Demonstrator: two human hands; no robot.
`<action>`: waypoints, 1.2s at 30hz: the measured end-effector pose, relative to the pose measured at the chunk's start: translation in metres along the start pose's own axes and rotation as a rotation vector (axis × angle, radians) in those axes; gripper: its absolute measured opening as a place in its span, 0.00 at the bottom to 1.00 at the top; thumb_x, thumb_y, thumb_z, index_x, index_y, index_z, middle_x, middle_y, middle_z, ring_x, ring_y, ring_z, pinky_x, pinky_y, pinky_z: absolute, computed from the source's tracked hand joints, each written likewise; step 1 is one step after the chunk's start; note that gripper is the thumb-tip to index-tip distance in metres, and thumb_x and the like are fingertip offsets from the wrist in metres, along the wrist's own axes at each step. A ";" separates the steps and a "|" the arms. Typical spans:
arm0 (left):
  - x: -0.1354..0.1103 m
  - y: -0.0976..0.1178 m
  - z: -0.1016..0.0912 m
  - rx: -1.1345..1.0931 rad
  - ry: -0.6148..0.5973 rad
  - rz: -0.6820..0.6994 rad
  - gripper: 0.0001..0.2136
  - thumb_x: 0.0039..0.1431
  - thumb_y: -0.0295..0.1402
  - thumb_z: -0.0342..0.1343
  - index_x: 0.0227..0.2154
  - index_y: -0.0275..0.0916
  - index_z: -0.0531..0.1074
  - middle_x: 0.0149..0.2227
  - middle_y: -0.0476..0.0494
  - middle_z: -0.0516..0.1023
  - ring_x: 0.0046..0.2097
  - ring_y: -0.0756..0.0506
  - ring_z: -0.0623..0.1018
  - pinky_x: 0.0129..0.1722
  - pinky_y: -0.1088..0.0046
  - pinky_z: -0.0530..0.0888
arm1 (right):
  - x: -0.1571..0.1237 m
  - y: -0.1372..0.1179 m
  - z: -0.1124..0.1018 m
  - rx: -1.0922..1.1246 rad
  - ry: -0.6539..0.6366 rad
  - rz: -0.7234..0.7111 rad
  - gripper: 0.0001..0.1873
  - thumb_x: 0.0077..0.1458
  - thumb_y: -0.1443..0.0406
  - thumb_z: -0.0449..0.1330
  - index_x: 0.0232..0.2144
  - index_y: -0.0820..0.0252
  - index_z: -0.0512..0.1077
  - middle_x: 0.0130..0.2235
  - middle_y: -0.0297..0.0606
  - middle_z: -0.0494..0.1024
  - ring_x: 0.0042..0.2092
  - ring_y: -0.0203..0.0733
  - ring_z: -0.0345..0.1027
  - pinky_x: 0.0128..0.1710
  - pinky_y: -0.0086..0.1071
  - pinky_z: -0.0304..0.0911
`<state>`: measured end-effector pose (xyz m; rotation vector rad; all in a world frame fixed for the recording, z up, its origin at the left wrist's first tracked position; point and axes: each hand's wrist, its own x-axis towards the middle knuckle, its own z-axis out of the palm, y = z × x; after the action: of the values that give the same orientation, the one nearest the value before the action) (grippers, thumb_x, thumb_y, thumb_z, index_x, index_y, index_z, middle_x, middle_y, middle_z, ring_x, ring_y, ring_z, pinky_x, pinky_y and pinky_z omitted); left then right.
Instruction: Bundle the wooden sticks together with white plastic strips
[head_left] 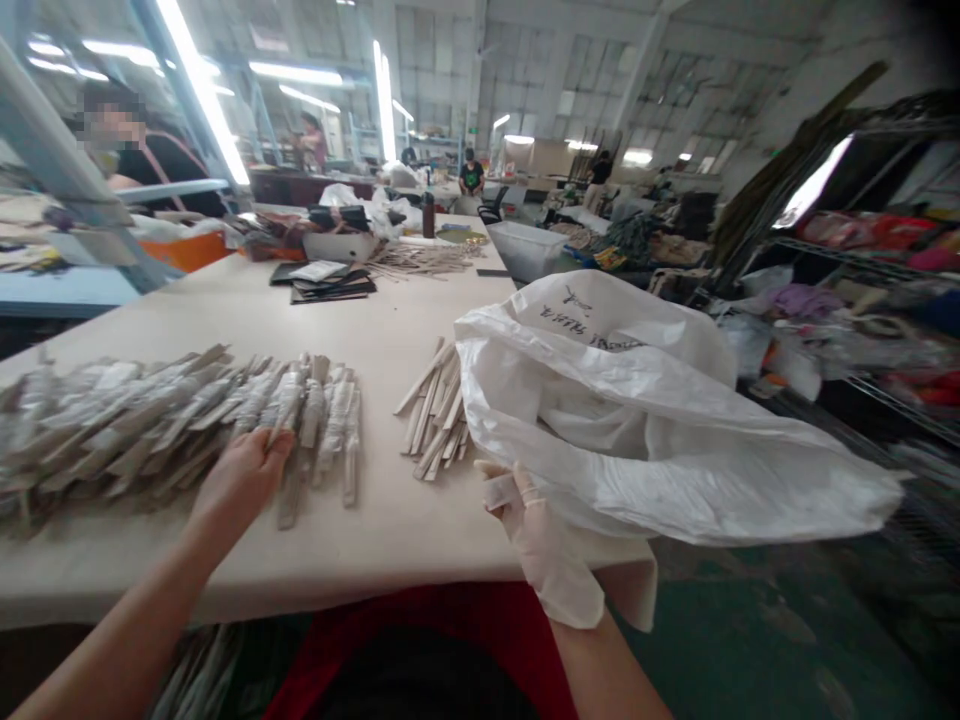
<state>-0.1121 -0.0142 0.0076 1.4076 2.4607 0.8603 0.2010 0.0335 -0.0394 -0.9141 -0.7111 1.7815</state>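
My left hand, bare, is closed on the end of a bundle of flat beige strips wrapped in clear film. That bundle lies at the right side of a large pile of similar wrapped bundles. My right hand wears a pale glove, with a greyish band around one finger. Its fingers are slightly bent and apart, and I see nothing held in them. Just beyond it are loose flat strips, partly covered by the edge of a big white woven sack with dark handwriting.
The pale-covered table carries black flat pieces, thin strips and a dark bottle farther back. An orange bin stands left. Loaded shelves line the right. Several people work in the background.
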 end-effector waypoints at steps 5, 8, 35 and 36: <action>-0.043 0.043 0.031 -0.273 -0.317 0.142 0.16 0.53 0.46 0.45 0.29 0.38 0.68 0.27 0.49 0.71 0.29 0.49 0.68 0.27 0.76 0.63 | 0.002 0.011 0.010 -0.117 0.033 -0.085 0.21 0.47 0.50 0.56 0.29 0.60 0.77 0.28 0.37 0.73 0.27 0.33 0.59 0.24 0.27 0.56; -0.071 0.089 0.068 -0.476 -0.570 0.209 0.13 0.50 0.44 0.49 0.30 0.38 0.67 0.23 0.53 0.67 0.25 0.51 0.65 0.25 0.77 0.61 | 0.000 0.015 0.014 -0.179 -0.003 -0.092 0.21 0.47 0.49 0.56 0.31 0.60 0.76 0.26 0.35 0.72 0.26 0.33 0.59 0.27 0.28 0.56; -0.105 0.115 0.062 -0.604 -1.028 0.097 0.18 0.55 0.47 0.40 0.31 0.36 0.64 0.19 0.56 0.63 0.17 0.56 0.61 0.16 0.81 0.58 | -0.001 -0.017 0.003 0.135 -0.037 -0.046 0.25 0.39 0.56 0.66 0.14 0.60 0.54 0.13 0.19 0.49 0.15 0.23 0.34 0.14 0.25 0.32; -0.105 0.116 0.062 -0.598 -1.022 0.109 0.18 0.55 0.47 0.40 0.31 0.36 0.65 0.19 0.56 0.63 0.17 0.56 0.61 0.16 0.81 0.58 | 0.000 -0.016 0.003 0.130 -0.052 -0.034 0.25 0.39 0.55 0.66 0.14 0.60 0.55 0.13 0.20 0.49 0.15 0.23 0.35 0.14 0.25 0.32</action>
<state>0.0550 -0.0332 0.0090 1.2763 1.2488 0.5803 0.2065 0.0391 -0.0245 -0.7668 -0.6325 1.8043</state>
